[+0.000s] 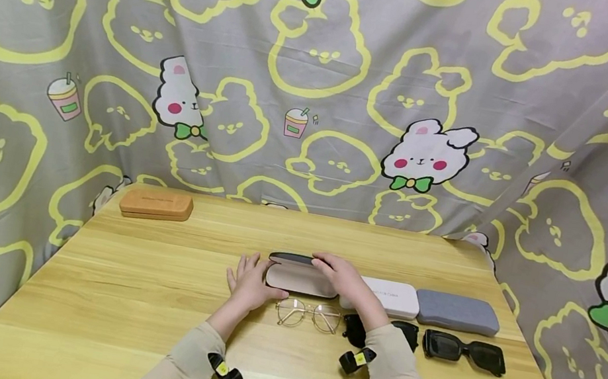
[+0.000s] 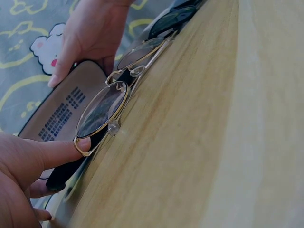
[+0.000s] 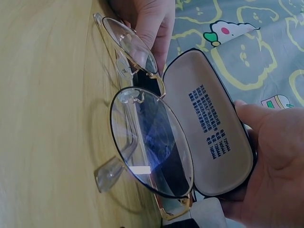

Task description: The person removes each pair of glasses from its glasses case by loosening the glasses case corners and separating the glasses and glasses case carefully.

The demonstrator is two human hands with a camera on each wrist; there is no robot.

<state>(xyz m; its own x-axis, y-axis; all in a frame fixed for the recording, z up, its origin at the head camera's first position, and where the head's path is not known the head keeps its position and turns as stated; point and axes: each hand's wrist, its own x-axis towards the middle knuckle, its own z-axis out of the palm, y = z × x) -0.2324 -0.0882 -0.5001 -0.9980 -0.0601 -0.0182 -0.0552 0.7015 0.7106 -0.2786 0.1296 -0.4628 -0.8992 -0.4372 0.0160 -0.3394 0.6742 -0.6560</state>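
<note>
A dark glasses case with a pale lining lies with its lid raised. My left hand holds its left end, the thumb along the front edge and other fingers spread behind. At the lid, my right hand grips the right side, thumb on the rim and fingers behind it. Blue printed text shows on the lid's inner side in the right wrist view. Just in front of the case, thin gold-rimmed eyeglasses rest on the table, temples folded.
A white case and a grey-blue case stand in a row to the right. Before them lie black sunglasses, partly under my right forearm, and another black pair. An orange-brown case sits at the wooden table's back left.
</note>
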